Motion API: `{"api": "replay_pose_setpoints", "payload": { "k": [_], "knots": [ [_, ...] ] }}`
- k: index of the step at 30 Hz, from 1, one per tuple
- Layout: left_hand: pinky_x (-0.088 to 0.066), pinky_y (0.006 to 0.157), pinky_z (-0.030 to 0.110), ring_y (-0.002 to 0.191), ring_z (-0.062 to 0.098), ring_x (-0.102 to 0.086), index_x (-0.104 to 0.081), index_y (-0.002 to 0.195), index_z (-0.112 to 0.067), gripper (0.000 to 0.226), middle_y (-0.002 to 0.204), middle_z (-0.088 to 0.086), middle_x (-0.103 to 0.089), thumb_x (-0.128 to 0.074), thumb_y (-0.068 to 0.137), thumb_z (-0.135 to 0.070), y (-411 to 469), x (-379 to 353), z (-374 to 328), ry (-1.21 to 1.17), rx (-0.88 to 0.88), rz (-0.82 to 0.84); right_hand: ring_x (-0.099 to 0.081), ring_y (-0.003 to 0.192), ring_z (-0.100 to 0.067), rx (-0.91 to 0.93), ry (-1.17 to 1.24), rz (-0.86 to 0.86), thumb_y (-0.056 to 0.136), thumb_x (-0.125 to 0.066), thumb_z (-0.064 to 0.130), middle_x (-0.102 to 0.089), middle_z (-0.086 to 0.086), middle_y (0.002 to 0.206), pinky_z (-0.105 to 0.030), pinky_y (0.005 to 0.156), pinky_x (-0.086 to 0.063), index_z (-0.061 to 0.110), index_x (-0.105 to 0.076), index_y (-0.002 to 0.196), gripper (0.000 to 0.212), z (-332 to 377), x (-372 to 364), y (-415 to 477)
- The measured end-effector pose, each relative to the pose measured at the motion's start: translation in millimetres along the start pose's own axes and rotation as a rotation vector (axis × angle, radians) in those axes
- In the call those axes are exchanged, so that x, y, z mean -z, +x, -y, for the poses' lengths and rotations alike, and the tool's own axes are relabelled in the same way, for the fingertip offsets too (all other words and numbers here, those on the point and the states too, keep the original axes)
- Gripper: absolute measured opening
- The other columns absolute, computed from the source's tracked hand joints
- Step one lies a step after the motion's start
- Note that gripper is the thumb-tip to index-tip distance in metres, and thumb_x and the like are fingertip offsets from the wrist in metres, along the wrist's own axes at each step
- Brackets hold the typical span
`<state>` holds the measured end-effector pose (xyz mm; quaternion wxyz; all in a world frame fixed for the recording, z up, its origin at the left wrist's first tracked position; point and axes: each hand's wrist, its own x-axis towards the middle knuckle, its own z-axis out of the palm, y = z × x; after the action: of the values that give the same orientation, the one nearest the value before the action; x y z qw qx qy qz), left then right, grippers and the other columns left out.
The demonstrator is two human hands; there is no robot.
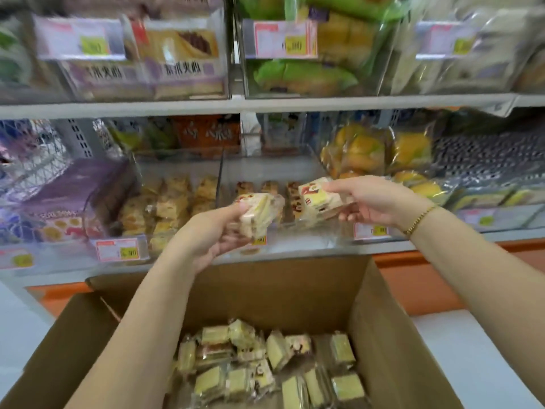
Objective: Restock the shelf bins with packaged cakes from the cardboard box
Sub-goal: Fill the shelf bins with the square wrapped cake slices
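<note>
Dozens of cakes [265, 364] lie loose in the open box [88, 335] at 6 o'clock, so most of the restocking looks undone. Above, the left hand [212, 231] grips one cake [259, 214]. At its 2 o'clock, the right hand [368, 205] pinches a second cake [317, 199] over a clear bin [265, 169] holding only a short back row. Each is a pale layered slice in clear film.

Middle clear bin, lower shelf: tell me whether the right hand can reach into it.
Probably yes: the right hand, gripping a packaged cake, hovers at the middle bin with nothing between them.
</note>
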<state>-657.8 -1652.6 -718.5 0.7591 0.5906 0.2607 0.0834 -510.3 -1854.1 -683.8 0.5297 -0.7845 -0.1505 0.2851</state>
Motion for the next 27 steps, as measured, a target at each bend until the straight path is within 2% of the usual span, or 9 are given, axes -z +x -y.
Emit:
{"api": "replay_pose_setpoints", "payload": {
  "k": [2, 6, 8, 10, 13, 16, 18, 23, 27],
  "knots": [
    [-0.058, 0.053, 0.026, 0.068, 0.018, -0.072, -0.046, 0.138, -0.007, 0.051, 0.098, 0.011, -0.068, -0.064, 0.091, -0.018, 20.2, -15.0, -19.2, 0.104, 0.010, 0.035, -0.048, 0.052, -0.012, -0.055, -0.110, 0.000, 0.097, -0.055, 0.023, -0.062, -0.011, 0.085, -0.017, 0.044, -0.037, -0.003, -0.056, 0.117, 0.032, 12.7, 0.2, 19.5],
    [-0.057, 0.053, 0.029, 0.066, 0.021, -0.066, -0.057, 0.122, 0.004, 0.029, 0.087, 0.013, -0.062, -0.056, 0.096, -0.009, 60.3, -40.1, -34.4, 0.293, 0.133, 0.076, -0.040, 0.052, -0.015, -0.129, -0.329, -0.033, 0.099, -0.049, 0.014, -0.050, -0.010, 0.083, -0.018, 0.035, -0.035, 0.006, -0.047, 0.110, 0.013, 23.3, -11.3, 52.6],
    [-0.057, 0.054, 0.028, 0.072, 0.023, -0.063, -0.056, 0.122, 0.004, 0.027, 0.088, 0.013, -0.059, -0.050, 0.099, -0.007, 78.0, -48.7, -30.9, 0.369, 0.183, 0.072, -0.039, 0.053, -0.017, -0.174, -0.467, -0.023, 0.100, -0.044, 0.014, -0.048, -0.011, 0.084, -0.023, 0.040, -0.032, 0.008, -0.045, 0.111, 0.012, 26.1, -16.3, 63.1],
    [-0.058, 0.064, 0.032, 0.077, 0.024, -0.064, -0.056, 0.117, 0.002, 0.021, 0.090, 0.013, -0.060, -0.048, 0.099, -0.006, 91.9, -53.4, -25.2, 0.407, 0.210, 0.047, -0.041, 0.051, -0.016, -0.172, -0.576, -0.012, 0.099, -0.043, 0.012, -0.045, -0.007, 0.074, -0.024, 0.038, -0.033, 0.008, -0.049, 0.094, 0.008, 29.6, -17.0, 70.8],
    [-0.057, 0.055, 0.033, 0.075, 0.025, -0.065, -0.060, 0.110, 0.004, 0.017, 0.098, 0.016, -0.063, -0.051, 0.097, -0.005, 109.4, -56.8, -19.4, 0.420, 0.228, 0.023, -0.055, 0.052, -0.015, -0.163, -0.654, 0.000, 0.099, -0.037, 0.007, -0.049, -0.007, 0.075, -0.019, 0.032, -0.038, 0.013, -0.041, 0.070, 0.030, 37.9, -21.9, 80.0],
    [-0.054, 0.045, 0.030, 0.065, 0.025, -0.063, -0.057, 0.094, 0.000, 0.009, 0.092, 0.015, -0.061, -0.053, 0.097, -0.007, 116.0, -58.8, -18.1, 0.456, 0.257, 0.040, -0.055, 0.071, -0.030, -0.253, -0.753, 0.086, 0.102, -0.023, 0.008, -0.051, -0.020, 0.095, -0.028, 0.044, -0.039, 0.007, -0.039, 0.073, 0.033, 36.1, -29.7, 90.7],
    [-0.055, 0.043, 0.026, 0.057, 0.022, -0.065, -0.058, 0.095, -0.001, 0.010, 0.084, 0.013, -0.062, -0.054, 0.097, -0.010, 121.0, -58.0, -18.8, 0.500, 0.268, 0.066, -0.048, 0.060, -0.025, -0.324, -0.741, 0.075, 0.103, -0.022, 0.013, -0.053, -0.021, 0.091, -0.021, 0.034, -0.037, 0.004, -0.041, 0.078, 0.033, 32.9, -29.2, 100.9],
    [-0.053, 0.062, 0.024, 0.060, 0.015, -0.063, -0.064, 0.099, -0.006, 0.024, 0.082, 0.007, -0.070, -0.067, 0.089, -0.026, 134.8, -51.9, -21.2, 0.914, 0.175, 0.134, -0.045, 0.057, -0.019, -0.466, -0.711, 0.104, 0.101, -0.021, 0.013, -0.052, -0.017, 0.077, -0.018, 0.030, -0.034, -0.002, -0.048, 0.099, 0.030, 35.9, -25.6, 109.8],
    [-0.056, 0.052, 0.021, 0.063, 0.016, -0.070, -0.066, 0.112, -0.008, 0.029, 0.080, 0.002, -0.068, -0.072, 0.084, -0.013, 136.1, -50.7, -21.6, 0.932, -0.028, 0.216, -0.045, 0.058, -0.020, -0.380, -0.701, 0.045, 0.103, -0.029, 0.009, -0.047, -0.012, 0.076, -0.025, 0.052, -0.041, 0.001, -0.048, 0.089, 0.025, 33.4, -33.7, 119.9]
  ]
}}
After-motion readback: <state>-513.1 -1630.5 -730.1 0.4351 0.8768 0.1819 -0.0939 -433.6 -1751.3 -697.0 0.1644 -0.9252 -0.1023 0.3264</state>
